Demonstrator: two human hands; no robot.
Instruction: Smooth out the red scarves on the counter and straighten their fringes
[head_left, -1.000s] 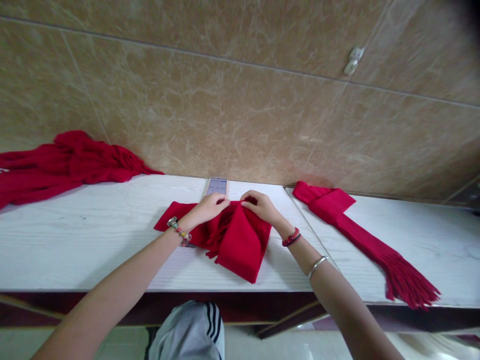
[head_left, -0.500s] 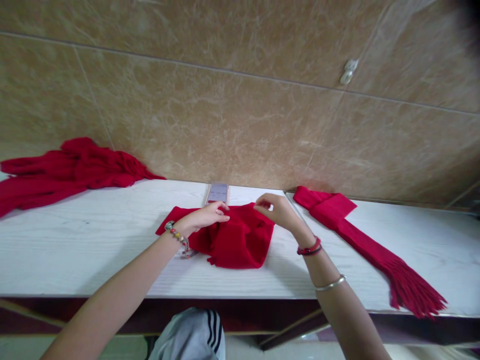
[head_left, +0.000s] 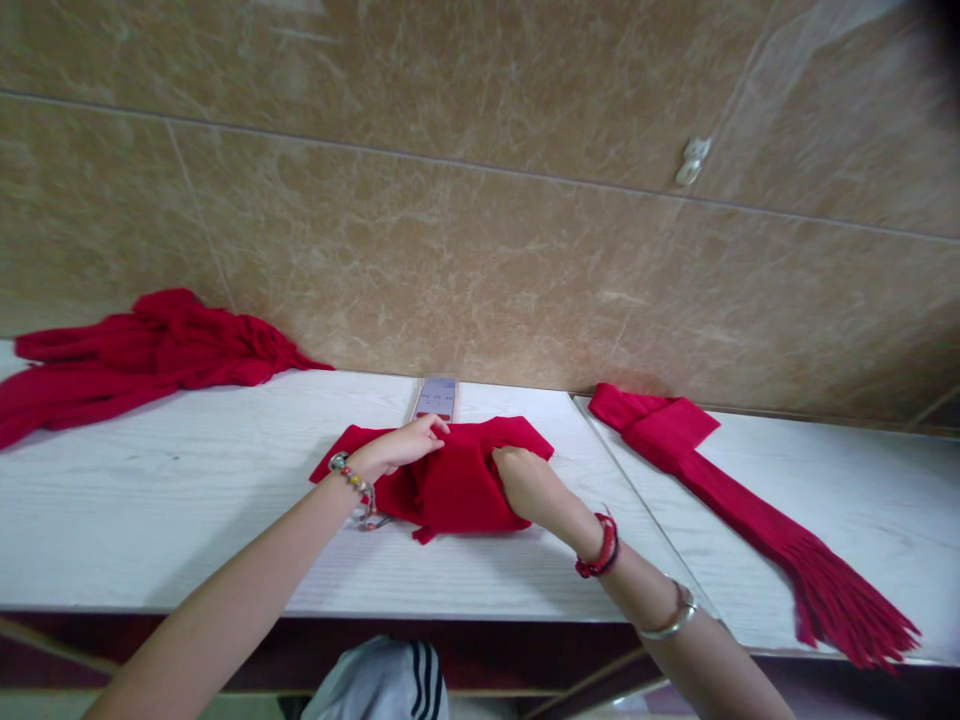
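Note:
A red scarf (head_left: 450, 485) lies bunched and partly folded on the white table (head_left: 187, 500), in the middle of the view. My left hand (head_left: 397, 447) rests on its upper left part, fingers curled and pressing the cloth. My right hand (head_left: 525, 482) is at the scarf's right side, fingers closed round a fold of it. A fringe end pokes out at the scarf's near edge.
A phone (head_left: 436, 397) leans against the tiled wall just behind the scarf. A heap of red scarves (head_left: 142, 350) lies at the far left. Another red scarf (head_left: 750, 510) with a fringe stretches across the adjoining table on the right.
The hanging fold of the scarf has been drawn up into a compact bundle. My right hand moved from the top edge down to the scarf's right side and took hold there.

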